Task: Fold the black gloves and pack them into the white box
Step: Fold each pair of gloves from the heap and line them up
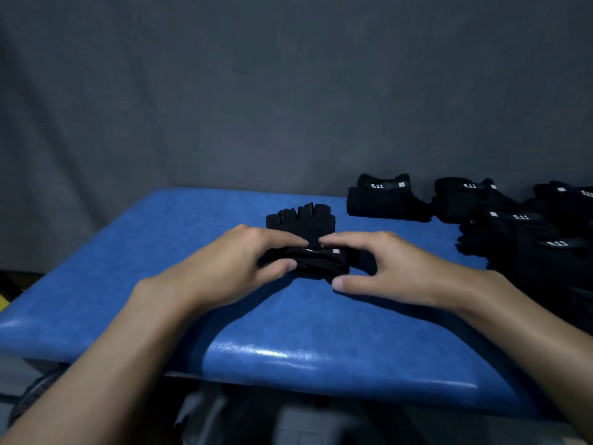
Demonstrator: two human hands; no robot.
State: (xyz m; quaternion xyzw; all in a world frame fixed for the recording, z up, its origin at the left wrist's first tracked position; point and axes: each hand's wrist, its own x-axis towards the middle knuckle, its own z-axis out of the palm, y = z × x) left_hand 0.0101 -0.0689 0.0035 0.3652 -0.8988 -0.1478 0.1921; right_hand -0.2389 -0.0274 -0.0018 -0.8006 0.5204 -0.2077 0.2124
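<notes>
A black fingerless glove lies in the middle of the blue padded table, its finger stubs pointing away from me. Its wrist end is rolled over towards the fingers, showing a small white tag. My left hand pinches the left side of that rolled cuff between thumb and fingers. My right hand pinches the right side in the same way. No white box is in view.
Two folded black gloves with "5.11" labels sit at the table's back right. A pile of several more black gloves covers the right edge. A grey cloth backdrop hangs behind the table.
</notes>
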